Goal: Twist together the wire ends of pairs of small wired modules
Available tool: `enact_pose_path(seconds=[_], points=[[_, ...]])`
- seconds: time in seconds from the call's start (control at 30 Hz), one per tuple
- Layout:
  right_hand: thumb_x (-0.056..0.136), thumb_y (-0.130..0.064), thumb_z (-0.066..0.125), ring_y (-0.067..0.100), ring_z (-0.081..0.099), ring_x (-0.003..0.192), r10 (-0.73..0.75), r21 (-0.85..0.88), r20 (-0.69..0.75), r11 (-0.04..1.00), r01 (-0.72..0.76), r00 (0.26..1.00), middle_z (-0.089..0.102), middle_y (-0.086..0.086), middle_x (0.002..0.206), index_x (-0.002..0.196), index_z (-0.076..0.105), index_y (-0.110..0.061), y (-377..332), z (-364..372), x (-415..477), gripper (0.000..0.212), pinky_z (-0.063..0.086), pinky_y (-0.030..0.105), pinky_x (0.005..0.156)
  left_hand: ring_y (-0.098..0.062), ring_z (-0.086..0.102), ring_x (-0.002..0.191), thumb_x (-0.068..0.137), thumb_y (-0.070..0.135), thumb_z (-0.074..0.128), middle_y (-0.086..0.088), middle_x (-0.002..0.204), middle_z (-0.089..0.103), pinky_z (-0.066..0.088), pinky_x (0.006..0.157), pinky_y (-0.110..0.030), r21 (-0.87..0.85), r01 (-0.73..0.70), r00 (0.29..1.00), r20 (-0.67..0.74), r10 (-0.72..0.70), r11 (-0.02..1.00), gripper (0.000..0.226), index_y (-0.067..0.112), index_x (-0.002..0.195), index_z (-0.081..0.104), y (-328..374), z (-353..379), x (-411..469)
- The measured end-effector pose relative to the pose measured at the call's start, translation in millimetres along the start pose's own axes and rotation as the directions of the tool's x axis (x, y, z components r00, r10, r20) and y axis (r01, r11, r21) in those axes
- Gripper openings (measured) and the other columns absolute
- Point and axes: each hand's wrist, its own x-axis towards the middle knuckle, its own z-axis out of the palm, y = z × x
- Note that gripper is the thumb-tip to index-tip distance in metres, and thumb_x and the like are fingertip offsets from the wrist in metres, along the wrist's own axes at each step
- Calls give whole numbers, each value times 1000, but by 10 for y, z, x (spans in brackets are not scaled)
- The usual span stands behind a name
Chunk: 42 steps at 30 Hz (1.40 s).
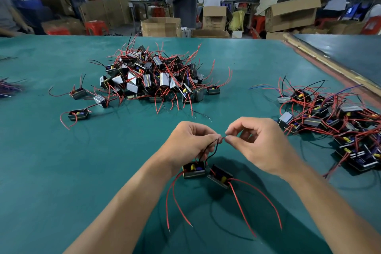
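Left hand (pixel 191 142) pinching two black lead wires (pixel 212 150) and right hand (pixel 259 144) pinching their ends (pixel 223 137), I am twisting this pair together, probably mid-twist, needing firm rolling between fingertips next, while both small modules (pixel 194 169) are hanging just beneath my left hand, red wires (pixel 243 208) trailing toward me.

matt green table mat (pixel 123 161), cardboard boxes (pixel 292 14)
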Motion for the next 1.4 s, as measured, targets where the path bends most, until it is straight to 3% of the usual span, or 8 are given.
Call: enact_pose_path(seconds=[0.1, 0.23, 0.6, 0.7, 0.9, 1.13, 1.27, 1.4], points=[[81, -11, 79, 2, 44, 45, -3, -20, 14, 1000, 4, 1000, 58, -20, 56, 72, 68, -25, 17, -18, 12, 20, 32, 8, 49, -10, 44, 44, 93, 7, 64, 4, 49, 54, 38, 44, -17, 0, 11, 1000, 2, -11, 1000, 23, 9, 70, 69, 2, 3, 4], [81, -11, 80, 4, 47, 50, -6, 37, 18, 999, 5, 1000, 65, -15, 72, 83, 69, -30, 14, 17, -1, 23, 35, 11, 50, -10, 45, 46, 94, 8, 62, 1, 54, 55, 39, 44, -16, -18, 40, 999, 33, -40, 999, 26, 11, 70, 70, 10, -26, -2], [81, -19, 81, 1, 42, 45, -2, 41, 65, 999, 0, 998, 58, -16, 54, 70, 71, -24, 34, 0, 13, 16, 31, 11, 47, -10, 45, 47, 93, 8, 64, 1, 53, 53, 39, 45, -17, -17, 31, 999, 37, -30, 999, 27, 13, 67, 71, 15, -33, -3], [80, -16, 81, 0, 45, 47, 39, 99, 93, 994, -49, 995, 59, -11, 53, 65, 67, -18, 24, -17, 15, 21, 35, 12, 49, -11, 43, 45, 92, 6, 64, 2, 50, 52, 38, 44, -18, -10, -4, 999, 33, 4, 1000, 28, 14, 65, 70, 12, -18, -2], [81, -8, 78, 11, 50, 50, 195, 207, 239, 947, -246, 951, 59, -3, 53, 61, 66, -15, 23, -63, 31, 24, 42, 32, 53, -15, 41, 45, 89, 7, 68, 4, 47, 54, 34, 46, -24, 80, -76, 997, 24, 75, 994, 30, 18, 61, 69, -27, 23, 6], [86, 0, 71, 16, 52, 52, 152, 302, 224, 928, -217, 963, 60, 2, 58, 70, 66, -8, -10, -54, 30, 19, 46, 29, 51, -16, 43, 45, 89, 8, 69, 4, 48, 54, 37, 46, -24, 60, -85, 996, 0, 85, 995, 26, 17, 65, 70, -30, -13, 30], [85, -3, 73, 14, 51, 50, 167, 248, 230, 942, -224, 959, 58, -1, 53, 69, 64, -6, 11, -58, 24, 19, 44, 29, 52, -13, 43, 44, 90, 8, 67, 5, 48, 56, 38, 47, -24, 90, -91, 996, -1, 91, 992, 25, 16, 66, 70, -30, -7, 19], [83, -6, 76, 7, 51, 53, 119, 29, 164, 992, -125, 979, 60, -3, 55, 62, 61, -15, 6, -41, 14, 27, 47, 29, 56, -16, 43, 46, 91, 6, 65, 5, 49, 57, 37, 50, -26, 109, -62, 998, -21, 64, 992, 26, 15, 66, 70, -35, 10, 16]])
